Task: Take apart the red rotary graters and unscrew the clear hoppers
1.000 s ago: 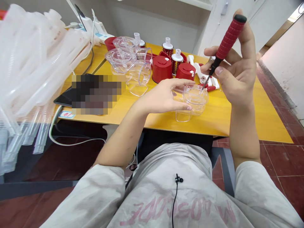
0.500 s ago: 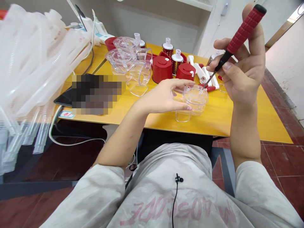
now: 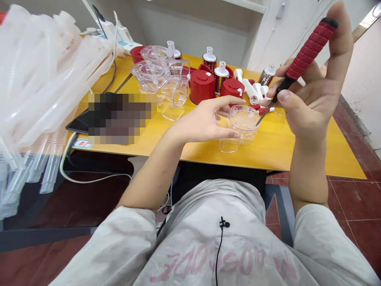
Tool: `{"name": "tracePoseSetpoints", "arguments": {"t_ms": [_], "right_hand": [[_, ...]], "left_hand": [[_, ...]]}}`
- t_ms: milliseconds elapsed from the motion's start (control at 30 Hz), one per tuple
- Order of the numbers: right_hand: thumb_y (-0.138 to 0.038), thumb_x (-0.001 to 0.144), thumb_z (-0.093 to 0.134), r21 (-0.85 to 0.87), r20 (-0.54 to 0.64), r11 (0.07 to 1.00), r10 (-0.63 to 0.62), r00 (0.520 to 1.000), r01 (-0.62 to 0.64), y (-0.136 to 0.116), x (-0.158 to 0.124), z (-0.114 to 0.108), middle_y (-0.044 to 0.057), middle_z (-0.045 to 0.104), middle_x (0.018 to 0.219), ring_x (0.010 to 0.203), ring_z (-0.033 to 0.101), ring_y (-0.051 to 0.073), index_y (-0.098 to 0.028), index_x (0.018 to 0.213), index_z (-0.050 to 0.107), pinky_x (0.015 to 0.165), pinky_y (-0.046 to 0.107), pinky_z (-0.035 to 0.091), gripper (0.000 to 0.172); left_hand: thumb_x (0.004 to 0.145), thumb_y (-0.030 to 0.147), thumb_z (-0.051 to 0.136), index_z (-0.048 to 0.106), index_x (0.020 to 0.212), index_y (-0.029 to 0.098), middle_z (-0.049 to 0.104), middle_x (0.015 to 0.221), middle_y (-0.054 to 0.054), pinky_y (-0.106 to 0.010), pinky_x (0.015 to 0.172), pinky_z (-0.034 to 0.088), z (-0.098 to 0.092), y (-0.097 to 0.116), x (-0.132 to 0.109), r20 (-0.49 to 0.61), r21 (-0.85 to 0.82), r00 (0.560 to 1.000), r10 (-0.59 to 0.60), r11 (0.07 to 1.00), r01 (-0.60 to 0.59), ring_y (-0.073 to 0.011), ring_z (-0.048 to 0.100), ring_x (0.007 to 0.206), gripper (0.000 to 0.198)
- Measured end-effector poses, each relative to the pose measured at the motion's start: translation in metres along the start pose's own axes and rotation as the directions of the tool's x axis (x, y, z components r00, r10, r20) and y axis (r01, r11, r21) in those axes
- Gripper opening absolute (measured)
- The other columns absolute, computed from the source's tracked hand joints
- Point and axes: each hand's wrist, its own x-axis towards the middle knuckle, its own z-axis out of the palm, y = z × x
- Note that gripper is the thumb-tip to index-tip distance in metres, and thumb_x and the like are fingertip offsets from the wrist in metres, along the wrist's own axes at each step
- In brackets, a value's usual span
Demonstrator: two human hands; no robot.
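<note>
A clear plastic housing (image 3: 244,119) with a round, rimmed top stands near the table's front edge. My left hand (image 3: 205,121) grips it from the left, thumb at the front and fingers round the back. In my right hand (image 3: 312,95) is a screwdriver (image 3: 311,49) with a red ribbed handle and black ends, slanting down to the left. Its thin shaft ends at the right side of the housing's rim; whether the tip touches it I cannot tell. Behind the housing are red plastic cups (image 3: 202,85) and white tubular parts (image 3: 251,91).
More clear housings (image 3: 175,97) stand on the yellow table (image 3: 315,153) to the left. Several metal grater drums (image 3: 222,77) with white stems are at the back. A dark tablet-like device (image 3: 80,119), partly pixelated, lies left. Clear plastic bags (image 3: 38,79) fill the far left.
The screwdriver tip has moved from over the housing's top down to its right rim. My right hand has shifted slightly right, its fingers more spread. My left hand keeps its place.
</note>
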Motion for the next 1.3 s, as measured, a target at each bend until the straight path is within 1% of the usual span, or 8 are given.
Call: {"name": "tracePoseSetpoints", "arguments": {"t_ms": [100,200,433,567,767,933,1133,1300], "right_hand": [[-0.086,0.081,0.075,-0.014,0.050,1.000,0.029,0.998,-0.028,-0.009,-0.004,0.002,-0.014,0.035,0.197,0.111,0.076,0.030,-0.064,0.170,0.048,0.083,0.054,0.079,0.095],[-0.085,0.080,0.084,0.015,0.097,1.000,0.011,0.995,-0.013,-0.012,-0.007,0.001,-0.012,0.042,0.192,0.111,0.074,0.029,-0.065,0.168,0.050,0.088,0.052,0.080,0.097],[-0.079,0.088,0.091,-0.007,0.079,0.994,-0.111,0.991,0.112,-0.010,-0.001,-0.003,-0.008,0.048,0.171,0.103,0.075,0.016,-0.061,0.163,0.061,0.080,0.039,0.077,0.083],[-0.093,0.081,0.089,0.038,-0.032,0.982,-0.184,0.982,0.185,0.003,0.001,-0.001,-0.005,0.044,0.165,0.098,0.070,0.013,-0.059,0.160,0.062,0.071,0.033,0.071,0.091],[-0.095,0.070,0.095,0.079,-0.024,0.990,-0.117,0.993,0.118,0.010,-0.003,-0.001,-0.005,0.037,0.168,0.125,0.071,0.023,-0.062,0.160,0.058,0.075,0.034,0.071,0.103],[-0.090,0.080,0.093,0.121,-0.051,0.992,-0.033,0.998,0.039,-0.007,-0.010,-0.001,-0.007,0.041,0.169,0.142,0.071,0.028,-0.060,0.153,0.061,0.083,0.035,0.076,0.085],[-0.074,0.084,0.100,0.024,-0.112,0.993,-0.108,0.988,0.112,-0.020,-0.010,0.005,-0.003,0.052,0.156,0.100,0.072,0.012,-0.051,0.149,0.072,0.069,0.026,0.073,0.074],[-0.070,0.086,0.104,0.113,-0.078,0.984,-0.131,0.988,0.139,-0.014,-0.004,0.006,-0.004,0.053,0.155,0.091,0.074,0.007,-0.050,0.149,0.072,0.057,0.017,0.062,0.074]], "left_hand": [[0.080,0.045,0.103,0.080,0.158,0.026,0.081,0.161,-0.011,-0.051,0.129,0.062,0.000,0.001,0.000,0.002,0.001,1.000,0.023,1.000,-0.023,-0.0349,0.078,0.141,0.083],[0.083,0.043,0.101,0.083,0.152,0.025,0.084,0.157,-0.011,-0.052,0.132,0.059,0.000,0.002,0.000,0.023,-0.018,0.998,0.060,0.998,-0.060,-0.0351,0.079,0.141,0.073],[0.082,0.042,0.101,0.085,0.150,0.025,0.086,0.153,-0.010,-0.054,0.130,0.061,0.000,-0.001,0.002,0.011,-0.017,0.998,0.066,0.998,-0.066,-0.0354,0.082,0.137,0.072],[0.082,0.043,0.101,0.085,0.150,0.025,0.086,0.153,-0.011,-0.055,0.129,0.062,0.000,-0.003,0.002,0.020,-0.026,0.997,0.069,0.997,-0.068,-0.0352,0.082,0.137,0.072],[0.081,0.044,0.103,0.084,0.152,0.025,0.086,0.154,-0.011,-0.054,0.126,0.063,0.001,-0.004,0.002,0.008,-0.021,0.999,0.052,0.998,-0.052,-0.0348,0.082,0.136,0.075],[0.082,0.041,0.101,0.085,0.150,0.025,0.085,0.154,-0.010,-0.055,0.128,0.061,0.001,0.000,0.002,0.012,-0.022,0.999,0.051,0.998,-0.051,-0.0343,0.081,0.136,0.072],[0.082,0.041,0.100,0.084,0.150,0.025,0.085,0.153,-0.011,-0.056,0.130,0.060,0.001,0.002,0.002,0.016,-0.025,0.999,0.045,0.999,-0.044,-0.0355,0.080,0.139,0.072],[0.082,0.041,0.100,0.084,0.150,0.024,0.085,0.156,-0.011,-0.055,0.130,0.060,0.000,0.004,0.001,0.023,-0.030,0.999,0.040,0.999,-0.039,-0.0352,0.080,0.139,0.072]]}}
